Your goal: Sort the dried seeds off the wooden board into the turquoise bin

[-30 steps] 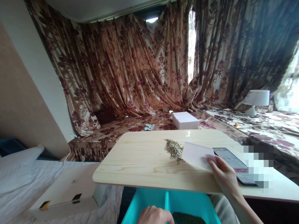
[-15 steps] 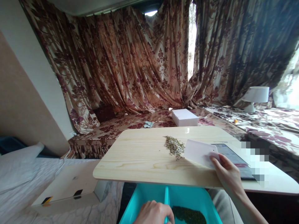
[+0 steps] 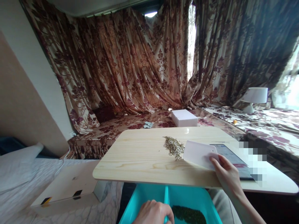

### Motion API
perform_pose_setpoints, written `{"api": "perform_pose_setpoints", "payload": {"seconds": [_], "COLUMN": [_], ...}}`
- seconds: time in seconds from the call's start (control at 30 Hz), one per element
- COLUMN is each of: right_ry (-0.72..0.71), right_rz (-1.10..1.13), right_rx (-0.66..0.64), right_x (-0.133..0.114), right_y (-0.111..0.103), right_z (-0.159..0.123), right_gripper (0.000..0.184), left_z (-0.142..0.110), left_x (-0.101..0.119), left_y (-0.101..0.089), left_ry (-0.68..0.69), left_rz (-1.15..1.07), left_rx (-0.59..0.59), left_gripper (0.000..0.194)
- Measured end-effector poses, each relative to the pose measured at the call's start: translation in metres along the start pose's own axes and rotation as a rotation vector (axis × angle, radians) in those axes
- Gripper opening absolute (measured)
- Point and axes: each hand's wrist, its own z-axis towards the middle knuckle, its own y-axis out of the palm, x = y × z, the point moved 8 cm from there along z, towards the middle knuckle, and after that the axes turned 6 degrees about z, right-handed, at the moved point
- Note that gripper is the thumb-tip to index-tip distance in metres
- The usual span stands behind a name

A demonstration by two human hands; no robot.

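My right hand [image 3: 227, 172] pinches a thin white plastic scraper [image 3: 198, 153] by its right end. The scraper's left edge meets a loose pile of small dried greenish-brown buds or seeds [image 3: 174, 147] on the light wooden table [image 3: 130, 158]. Below the table's front edge sits a teal bin [image 3: 205, 199] with a divider down its middle. My left hand [image 3: 153, 213] is curled over this divider and closed on it, its fingertips partly hidden. In the right compartment lies a dark green heap of small dried bits [image 3: 188, 214].
A tablet [image 3: 233, 163] lies on the table beneath and beside my right hand, partly blurred out. Behind the table are a white box [image 3: 184, 118] and a lamp [image 3: 255, 96] on a flowered cover. A flat white carton [image 3: 70, 183] rests on the bed at left.
The view has shifted very slightly. Both hands, the scraper and the pile stay practically where they were.
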Motion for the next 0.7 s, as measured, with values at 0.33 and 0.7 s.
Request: {"api": "perform_pose_setpoints", "payload": {"seconds": [0.33, 0.7], "right_ry": [0.057, 0.062], "right_rz": [0.027, 0.107], "right_rx": [-0.022, -0.07], "right_x": [0.0039, -0.0002], "right_y": [0.0014, 0.0054], "right_z": [-0.0008, -0.0043], "right_gripper": [0.036, 0.029], "left_z": [-0.0001, 0.003], "left_x": [0.0007, -0.0054], "left_y": [0.0019, 0.0043], "left_ry": [0.014, 0.013], "left_rz": [-0.004, -0.026], "left_rx": [-0.015, 0.033], "left_gripper": [0.039, 0.038]}}
